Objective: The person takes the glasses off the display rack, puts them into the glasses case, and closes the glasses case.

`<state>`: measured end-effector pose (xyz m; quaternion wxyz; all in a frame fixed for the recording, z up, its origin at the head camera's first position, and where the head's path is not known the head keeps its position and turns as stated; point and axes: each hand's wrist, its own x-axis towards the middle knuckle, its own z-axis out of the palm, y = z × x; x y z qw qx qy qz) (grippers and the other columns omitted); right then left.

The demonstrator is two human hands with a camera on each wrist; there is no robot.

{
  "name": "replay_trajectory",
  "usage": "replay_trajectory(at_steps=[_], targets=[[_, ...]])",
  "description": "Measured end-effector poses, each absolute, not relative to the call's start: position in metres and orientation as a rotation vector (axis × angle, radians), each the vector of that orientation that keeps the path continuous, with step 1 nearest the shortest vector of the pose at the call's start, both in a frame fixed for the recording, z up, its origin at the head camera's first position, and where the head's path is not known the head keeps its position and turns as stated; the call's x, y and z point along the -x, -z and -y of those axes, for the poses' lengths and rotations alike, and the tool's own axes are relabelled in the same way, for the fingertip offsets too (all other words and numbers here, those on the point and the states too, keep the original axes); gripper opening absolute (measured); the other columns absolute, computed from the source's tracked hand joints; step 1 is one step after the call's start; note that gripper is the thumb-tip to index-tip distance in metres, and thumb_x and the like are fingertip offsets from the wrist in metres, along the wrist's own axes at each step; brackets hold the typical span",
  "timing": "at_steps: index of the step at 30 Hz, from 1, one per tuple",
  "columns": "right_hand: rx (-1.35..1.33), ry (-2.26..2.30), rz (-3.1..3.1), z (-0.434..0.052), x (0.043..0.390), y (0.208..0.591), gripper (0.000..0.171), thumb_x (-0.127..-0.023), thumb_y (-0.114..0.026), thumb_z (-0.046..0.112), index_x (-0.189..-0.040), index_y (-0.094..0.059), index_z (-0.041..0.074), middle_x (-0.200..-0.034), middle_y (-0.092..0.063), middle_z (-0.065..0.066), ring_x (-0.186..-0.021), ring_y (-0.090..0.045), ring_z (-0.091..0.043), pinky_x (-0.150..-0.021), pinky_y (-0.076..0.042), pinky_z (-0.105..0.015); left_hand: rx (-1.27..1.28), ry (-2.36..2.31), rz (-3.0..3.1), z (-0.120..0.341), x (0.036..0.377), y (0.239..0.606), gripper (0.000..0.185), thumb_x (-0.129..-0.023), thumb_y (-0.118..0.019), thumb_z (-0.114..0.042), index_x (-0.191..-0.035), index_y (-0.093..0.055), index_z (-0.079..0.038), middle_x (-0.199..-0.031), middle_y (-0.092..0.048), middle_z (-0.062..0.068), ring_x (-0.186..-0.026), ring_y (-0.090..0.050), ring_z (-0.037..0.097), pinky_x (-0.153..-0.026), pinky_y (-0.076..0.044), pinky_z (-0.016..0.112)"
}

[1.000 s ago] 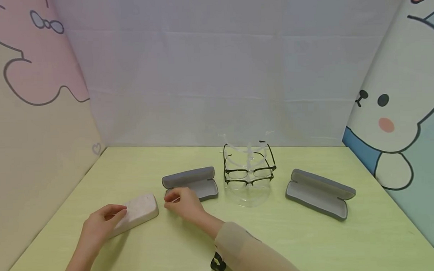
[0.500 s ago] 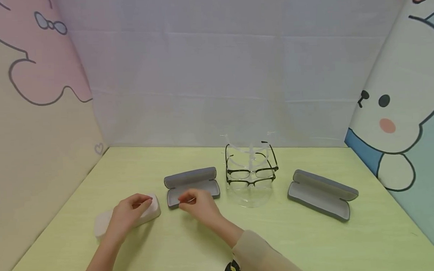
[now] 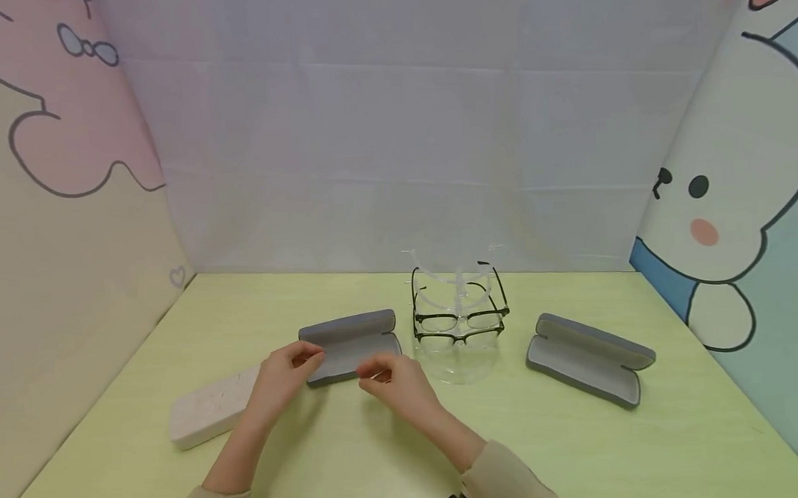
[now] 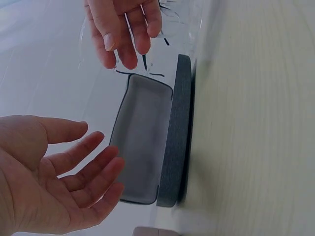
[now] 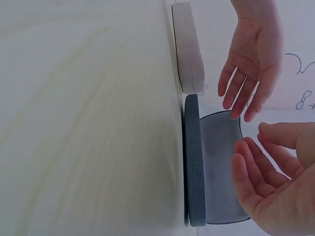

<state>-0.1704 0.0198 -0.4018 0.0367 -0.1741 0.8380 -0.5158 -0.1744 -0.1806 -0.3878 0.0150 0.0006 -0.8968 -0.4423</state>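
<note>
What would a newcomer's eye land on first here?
Probably the left hand and right hand, apart and holding nothing, at the near side of an open gray case left of center. Next, two pairs of black-framed glasses on a clear stand toward the middle of the table. Then the big cartoon rabbit on the right-hand wall.

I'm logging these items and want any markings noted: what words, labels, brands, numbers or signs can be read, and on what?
No readable word, label, brand or number shows anywhere.
White case: faint marks on top, too small to make out.
Left gray case and right gray case: no lettering visible.
Black-framed glasses: too small to tell.
Heart on the left wall: a drawing, no text.
</note>
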Motion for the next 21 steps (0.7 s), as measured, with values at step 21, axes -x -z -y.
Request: replay_trajectory(at_steps=[21], targets=[[0.265, 1.732, -2.732, -0.083, 0.165, 0.376, 0.012, -0.081, -0.067, 0.010, -0.092, -0.069, 0.015, -0.085, -0.068, 0.003, -0.075, -0.061, -0.009, -0.067, -0.049, -0.024, 0.087, 1.543, 2.685, 0.108, 0.198, 0.377, 0.015, -0.086, -0.062, -0.022, -0.094, -0.069, -0.012, -0.090, -0.067, -0.002, -0.089, -0.059, 0.016, -0.078, -0.047, 0.034]])
